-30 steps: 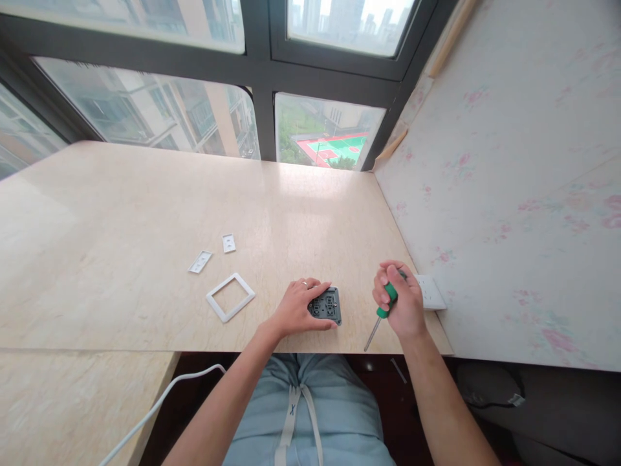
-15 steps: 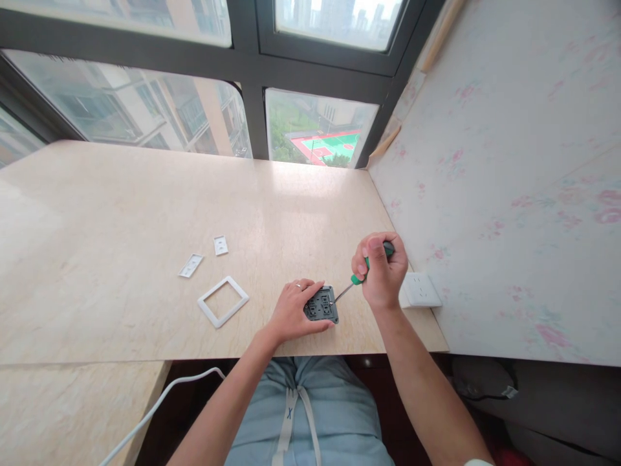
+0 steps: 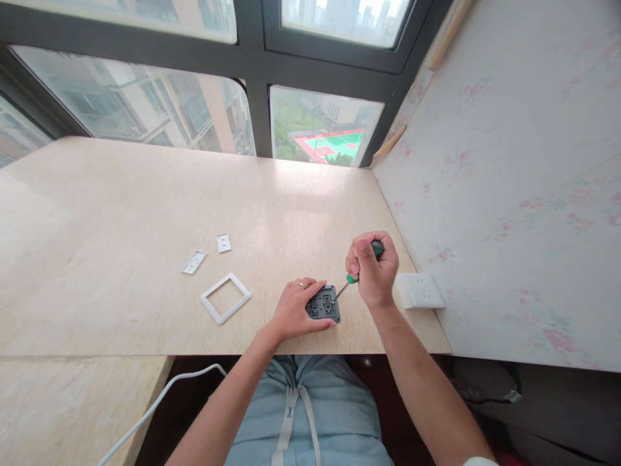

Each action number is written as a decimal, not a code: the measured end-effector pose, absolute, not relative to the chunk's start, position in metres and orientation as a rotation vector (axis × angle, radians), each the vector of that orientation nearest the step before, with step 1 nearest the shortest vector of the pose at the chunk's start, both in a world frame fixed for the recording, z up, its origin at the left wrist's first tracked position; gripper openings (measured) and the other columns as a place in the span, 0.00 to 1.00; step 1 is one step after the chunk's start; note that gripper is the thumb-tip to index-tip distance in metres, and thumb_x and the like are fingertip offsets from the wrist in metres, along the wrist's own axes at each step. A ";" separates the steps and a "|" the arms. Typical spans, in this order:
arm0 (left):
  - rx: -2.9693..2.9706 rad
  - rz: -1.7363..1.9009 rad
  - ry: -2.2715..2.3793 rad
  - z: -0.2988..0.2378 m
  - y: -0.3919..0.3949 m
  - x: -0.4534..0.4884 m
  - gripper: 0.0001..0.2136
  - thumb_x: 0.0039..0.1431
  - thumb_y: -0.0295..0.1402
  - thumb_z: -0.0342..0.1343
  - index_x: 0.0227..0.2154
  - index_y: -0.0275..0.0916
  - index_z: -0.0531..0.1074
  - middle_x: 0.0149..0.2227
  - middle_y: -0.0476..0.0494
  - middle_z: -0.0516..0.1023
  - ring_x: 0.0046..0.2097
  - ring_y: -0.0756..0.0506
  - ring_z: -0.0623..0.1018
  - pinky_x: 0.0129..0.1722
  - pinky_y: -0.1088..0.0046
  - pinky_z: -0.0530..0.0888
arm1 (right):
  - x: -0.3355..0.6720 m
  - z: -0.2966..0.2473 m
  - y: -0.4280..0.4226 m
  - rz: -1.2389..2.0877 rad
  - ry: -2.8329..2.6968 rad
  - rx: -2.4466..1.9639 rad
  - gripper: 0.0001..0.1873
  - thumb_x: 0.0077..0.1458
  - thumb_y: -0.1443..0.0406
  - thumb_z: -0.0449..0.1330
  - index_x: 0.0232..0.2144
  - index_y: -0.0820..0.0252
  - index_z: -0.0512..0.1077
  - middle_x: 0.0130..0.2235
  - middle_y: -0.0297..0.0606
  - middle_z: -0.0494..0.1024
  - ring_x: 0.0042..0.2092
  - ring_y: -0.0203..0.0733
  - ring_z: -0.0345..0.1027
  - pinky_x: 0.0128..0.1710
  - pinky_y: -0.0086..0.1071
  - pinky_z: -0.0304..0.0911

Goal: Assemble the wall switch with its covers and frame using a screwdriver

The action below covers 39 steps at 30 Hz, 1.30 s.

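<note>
My left hand [image 3: 297,310] is closed round the left side of a dark grey wall socket body [image 3: 326,303] on the counter, thumb along the near edge or far edge with fingers bracing it. Wrapped round the green and black handle of a screwdriver [image 3: 343,288] is my right hand [image 3: 376,268]. The screwdriver slants down to the left, its tip meeting the right part of the socket body at a small screw. A white rectangular frame [image 3: 246,296] lies left of my left hand. Two small white socket inserts [image 3: 194,262] [image 3: 224,243] lie beyond the frame.
A white wall outlet [image 3: 421,291] stands at the counter's right edge against the flowered wall [image 3: 509,194]. Dark window frames [image 3: 257,77] border the far side of the counter [image 3: 121,213]. A white cable [image 3: 165,395] hangs below the near edge.
My right hand and the screwdriver have shifted slightly left, with the handle more upright. The left hand still holds the socket body. The whole view has moved a little.
</note>
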State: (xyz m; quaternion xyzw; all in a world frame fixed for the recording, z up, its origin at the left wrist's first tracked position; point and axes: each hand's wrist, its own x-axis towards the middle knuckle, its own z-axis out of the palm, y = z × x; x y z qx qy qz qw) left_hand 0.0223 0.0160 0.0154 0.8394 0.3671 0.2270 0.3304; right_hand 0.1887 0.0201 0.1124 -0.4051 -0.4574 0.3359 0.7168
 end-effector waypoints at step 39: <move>2.190 0.626 0.961 0.013 0.015 0.022 0.41 0.44 0.56 0.67 0.61 0.47 0.67 0.53 0.40 0.73 0.54 0.35 0.73 0.57 0.55 0.66 | 0.212 0.112 0.052 0.987 -0.764 -1.032 0.26 0.46 0.48 0.71 0.27 0.55 0.61 0.23 0.21 0.64 0.16 0.22 0.49 0.10 0.19 0.43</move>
